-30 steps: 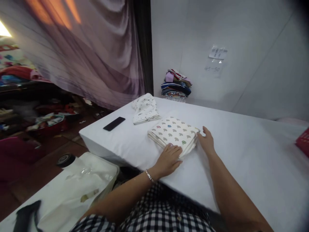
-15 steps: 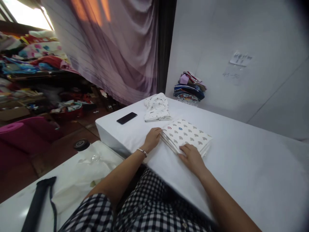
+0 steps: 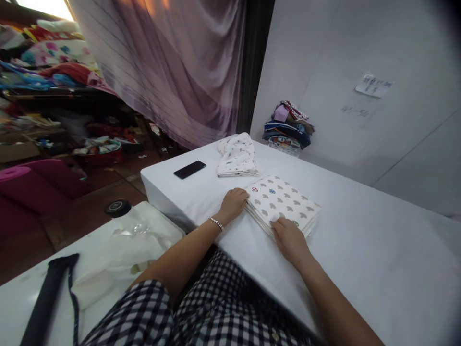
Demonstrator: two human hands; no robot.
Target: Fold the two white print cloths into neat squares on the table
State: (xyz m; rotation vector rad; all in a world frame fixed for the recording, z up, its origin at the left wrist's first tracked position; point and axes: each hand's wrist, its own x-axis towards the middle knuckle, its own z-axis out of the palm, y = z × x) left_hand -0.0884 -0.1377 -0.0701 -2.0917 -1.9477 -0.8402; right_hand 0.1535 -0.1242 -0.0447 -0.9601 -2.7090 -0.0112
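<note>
A folded white cloth with grey heart-like shapes [image 3: 284, 198] lies in several layers on the white table [image 3: 360, 240]. My left hand [image 3: 233, 203], with a bracelet at the wrist, grips the near left corner of the cloth; its fingers are closed around the edge. Along the near side, my right hand [image 3: 289, 236] is closed on the layered edge, thumb and fingers partly hidden underneath. Beyond my left hand rests a second white cloth with small dark prints [image 3: 238, 156], folded in front and crumpled behind.
A black phone [image 3: 189, 169] lies at the table's far left. A stack of folded clothes [image 3: 288, 127] stands by the wall. On the lower side table [image 3: 29, 293] are a roll of tape [image 3: 117, 207], a plastic bag [image 3: 108, 269] and a dark long strip [image 3: 48, 300].
The view has shifted slightly. Near my right hand, a small green print on the cloth now shows. Both hands stay at the cloth's edges, with the right fingers curled a little more.
</note>
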